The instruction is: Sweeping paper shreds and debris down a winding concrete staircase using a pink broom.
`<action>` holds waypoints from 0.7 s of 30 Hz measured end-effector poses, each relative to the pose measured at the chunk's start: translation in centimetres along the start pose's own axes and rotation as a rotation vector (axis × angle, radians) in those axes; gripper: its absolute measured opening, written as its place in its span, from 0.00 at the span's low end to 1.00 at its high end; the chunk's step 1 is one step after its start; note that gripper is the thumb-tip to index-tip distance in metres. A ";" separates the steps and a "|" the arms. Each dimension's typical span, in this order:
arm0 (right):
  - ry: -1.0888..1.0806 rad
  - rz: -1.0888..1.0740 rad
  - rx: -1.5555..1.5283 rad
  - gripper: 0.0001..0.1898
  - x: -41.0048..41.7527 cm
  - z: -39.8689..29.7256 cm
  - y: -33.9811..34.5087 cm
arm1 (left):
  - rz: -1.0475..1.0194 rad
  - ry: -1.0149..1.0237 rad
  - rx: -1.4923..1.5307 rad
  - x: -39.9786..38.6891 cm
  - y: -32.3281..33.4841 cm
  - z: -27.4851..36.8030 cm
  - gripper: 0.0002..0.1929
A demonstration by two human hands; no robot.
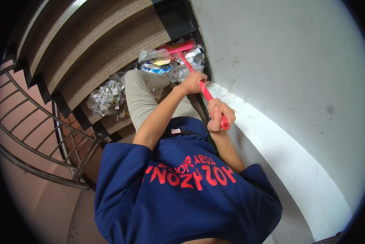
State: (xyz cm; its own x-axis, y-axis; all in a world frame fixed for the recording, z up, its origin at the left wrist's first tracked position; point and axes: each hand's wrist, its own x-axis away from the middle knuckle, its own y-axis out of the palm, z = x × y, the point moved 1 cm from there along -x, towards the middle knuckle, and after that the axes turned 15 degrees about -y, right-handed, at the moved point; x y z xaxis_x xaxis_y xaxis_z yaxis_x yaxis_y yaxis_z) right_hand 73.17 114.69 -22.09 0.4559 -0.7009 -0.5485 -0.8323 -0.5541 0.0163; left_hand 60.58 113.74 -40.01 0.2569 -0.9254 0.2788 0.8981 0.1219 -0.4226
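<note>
Both of my hands grip the red patterned handle of a broom (204, 91). My left hand (194, 82) wraps around the handle partway up. Close to the hollow top end, my right hand (220, 114) is closed around it. The handle slants away to a pink broom head (182, 46), which rests on a heap of litter (161, 67) in the corner between stair and wall. Crumpled clear plastic, a blue wrapper and paper pieces make up that heap. Another pile of shredded paper scraps (107, 94) lies to the left, beyond my bent leg.
Stone stairs (109, 48) with dark edging curve upward at the upper left. A metal railing (45, 134) runs along the left side. On the right stands a scuffed white wall (286, 67), close beside my right arm.
</note>
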 end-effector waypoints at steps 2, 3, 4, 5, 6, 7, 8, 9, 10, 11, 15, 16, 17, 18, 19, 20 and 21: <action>0.037 -0.011 0.011 0.13 0.5 -1.2 -0.1 | -0.027 -0.002 -0.004 1.0 0.3 0.2 0.14; 0.039 -0.030 0.016 0.13 0.9 -1.9 0.0 | -0.041 -0.008 0.008 1.8 0.6 0.2 0.14; 0.035 -0.055 0.017 0.13 1.0 -2.5 0.1 | -0.061 -0.009 0.013 2.2 0.7 0.5 0.14; 0.034 -0.080 0.013 0.12 1.1 -2.5 -0.1 | -0.068 -0.011 0.026 2.3 1.0 0.5 0.14; 0.043 -0.111 0.023 0.12 1.1 -3.5 -0.2 | -0.086 -0.011 0.039 3.1 1.0 1.1 0.14; 0.017 -0.122 0.013 0.12 1.1 -4.2 -0.5 | -0.106 -0.026 0.041 3.5 1.2 1.4 0.14; -0.005 -0.120 0.006 0.12 0.9 -5.2 -0.8 | -0.120 0.055 0.053 3.9 1.1 2.1 0.13; -0.029 -0.117 -0.007 0.12 0.7 -5.6 -1.2 | -0.078 0.068 0.037 4.0 1.1 2.6 0.13; -0.053 -0.127 -0.041 0.13 0.2 -6.0 -1.9 | -0.039 0.079 0.022 4.2 1.1 3.4 0.13; -0.064 -0.127 -0.080 0.13 -0.4 -6.4 -2.4 | -0.011 0.095 0.005 4.2 1.0 4.4 0.14; -0.147 -0.111 -0.183 0.14 -1.1 -5.0 -4.0 | 0.048 0.146 0.016 2.1 0.3 5.0 0.12; -0.174 -0.109 -0.182 0.13 -1.0 -4.1 -3.9 | 0.087 0.164 0.026 1.3 0.0 4.6 0.12; -0.202 -0.107 -0.179 0.13 -1.0 -3.2 -3.9 | 0.065 0.135 -0.017 0.5 -0.1 4.1 0.12; -0.192 -0.094 -0.145 0.14 -0.8 -2.1 -3.6 | 0.058 0.128 -0.050 -0.2 -0.3 3.5 0.12; -0.177 -0.099 -0.111 0.14 -0.6 -0.2 -3.2 | 0.048 0.110 -0.087 -1.2 -0.1 2.6 0.12; -0.164 -0.107 -0.072 0.14 -0.5 0.9 -2.6 | -0.008 0.082 -0.088 -1.7 -0.1 2.1 0.15; -0.171 -0.106 -0.042 0.15 -0.5 2.1 -2.6 | -0.001 0.075 -0.085 -2.3 0.1 1.6 0.14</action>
State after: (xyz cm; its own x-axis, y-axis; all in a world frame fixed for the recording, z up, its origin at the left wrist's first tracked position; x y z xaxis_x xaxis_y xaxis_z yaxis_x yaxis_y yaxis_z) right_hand 74.41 117.41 -23.61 0.4772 -0.5529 -0.6831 -0.7670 -0.6415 -0.0165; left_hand 60.66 116.49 -39.28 0.2255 -0.9502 0.2152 0.8642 0.0931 -0.4945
